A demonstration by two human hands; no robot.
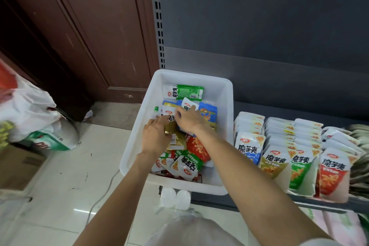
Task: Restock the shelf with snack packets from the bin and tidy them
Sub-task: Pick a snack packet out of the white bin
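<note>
both my hands in the bin [223,94], left hand [155,138] gripping a gold packet [175,138], right hand [189,119] pinching a white packet [187,106]

1. Bin [223,94]: plain white plastic.
2. Packet at the bin's far edge [182,92]: white one end, green the other, black lettering, red logo.
3. Bin middle: gold packet [175,138], blue packet [207,113], red-orange packet [197,149], each with a white top.
4. Shelf [299,110]: dark grey, with a grey back panel.
5. Shelf rows, front packets: blue [248,149], gold [274,163], green [300,169], red [333,175]; all have white tops and black lettering.
6. Door [69,26]: dark red-brown.
7. Floor [79,166]: glossy off-white tile.
8. Bags at left [28,110]: white with red and green print.
</note>
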